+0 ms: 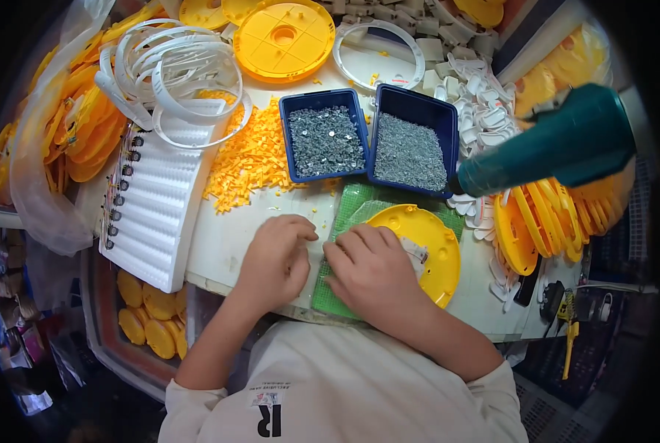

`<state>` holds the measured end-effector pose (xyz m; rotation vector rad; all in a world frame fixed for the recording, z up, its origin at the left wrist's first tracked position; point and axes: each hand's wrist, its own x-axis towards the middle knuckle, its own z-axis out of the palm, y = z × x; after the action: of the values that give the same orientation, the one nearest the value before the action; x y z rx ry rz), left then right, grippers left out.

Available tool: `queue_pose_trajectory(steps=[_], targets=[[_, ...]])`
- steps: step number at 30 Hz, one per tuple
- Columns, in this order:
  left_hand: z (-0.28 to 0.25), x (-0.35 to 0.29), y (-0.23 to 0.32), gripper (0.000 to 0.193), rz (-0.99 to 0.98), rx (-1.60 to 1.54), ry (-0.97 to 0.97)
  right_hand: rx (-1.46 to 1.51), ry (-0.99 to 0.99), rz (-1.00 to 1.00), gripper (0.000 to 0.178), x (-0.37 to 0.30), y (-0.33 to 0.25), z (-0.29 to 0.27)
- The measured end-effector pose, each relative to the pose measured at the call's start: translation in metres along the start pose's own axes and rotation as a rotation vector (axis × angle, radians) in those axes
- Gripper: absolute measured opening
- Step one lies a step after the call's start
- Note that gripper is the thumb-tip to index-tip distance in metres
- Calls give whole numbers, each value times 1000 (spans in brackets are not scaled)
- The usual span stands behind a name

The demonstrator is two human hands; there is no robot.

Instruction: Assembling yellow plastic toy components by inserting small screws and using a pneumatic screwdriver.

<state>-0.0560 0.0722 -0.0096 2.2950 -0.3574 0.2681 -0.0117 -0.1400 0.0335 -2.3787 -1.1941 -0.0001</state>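
Observation:
My left hand hovers by the table's near edge, left of the green mat. Its fingers are curled in, and whatever they hold is hidden. My right hand is bent over the left part of a round yellow plastic cover lying on the mat. Its fingers are curled too, with the tips hiding anything between them. A small white part sits on the cover beside my right knuckles. Past the hands stand two blue bins, one with small metal parts, the other with screws.
A teal power screwdriver juts in from the right, above stacked yellow covers and white plastic pieces. At left are a white foam tray, white rings and loose small yellow parts. A larger yellow disc lies behind.

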Motion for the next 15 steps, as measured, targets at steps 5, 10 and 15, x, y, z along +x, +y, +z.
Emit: queue_pose_trajectory(steps=[5,10,15], targets=[[11,-14,25,53,-168,-317,7,183,-8,114,37,3,-1,-6],[12,0,21,46,103,-171,-39,346,66,186,32,-12,6,-21],[14,4,21,29,38,-164,49,65,326,286,27,-47,17,-39]])
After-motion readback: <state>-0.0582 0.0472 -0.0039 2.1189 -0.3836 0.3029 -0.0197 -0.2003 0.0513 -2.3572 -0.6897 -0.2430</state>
